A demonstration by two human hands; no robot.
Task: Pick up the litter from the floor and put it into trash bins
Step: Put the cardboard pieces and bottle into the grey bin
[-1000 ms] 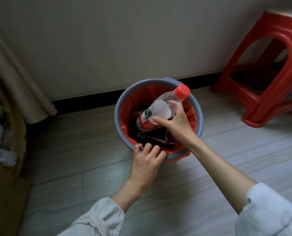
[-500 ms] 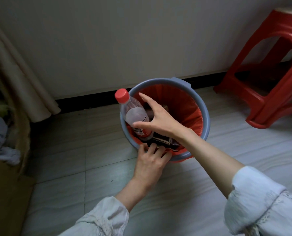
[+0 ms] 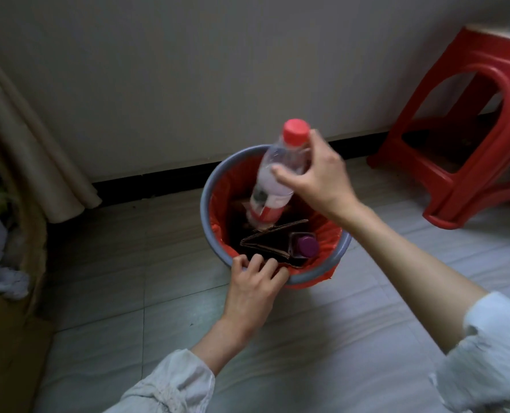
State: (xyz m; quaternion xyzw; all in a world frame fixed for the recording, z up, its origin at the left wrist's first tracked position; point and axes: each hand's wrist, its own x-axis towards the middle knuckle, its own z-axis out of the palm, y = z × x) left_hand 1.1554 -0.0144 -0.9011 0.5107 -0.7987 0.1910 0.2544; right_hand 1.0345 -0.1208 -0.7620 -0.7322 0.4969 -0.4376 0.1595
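While the left hand (image 3: 255, 286) grips the near rim of the trash bin (image 3: 210, 186), the right hand (image 3: 314, 177) holds the bottle (image 3: 277, 177) upright inside; release comes next; folded cardboard (image 3: 273, 241) and a purple-capped bottle (image 3: 305, 245) crowd the bin; red stool (image 3: 468, 138) far right.

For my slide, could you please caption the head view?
Right hand lowers a bottle into the bin; left hand steadies it.

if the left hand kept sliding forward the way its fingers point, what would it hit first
Probably the folded cardboard just inside the bin: the left hand grips the near rim, fingers pointing in over it. The purple-capped bottle sits slightly to the right; depth is unclear.
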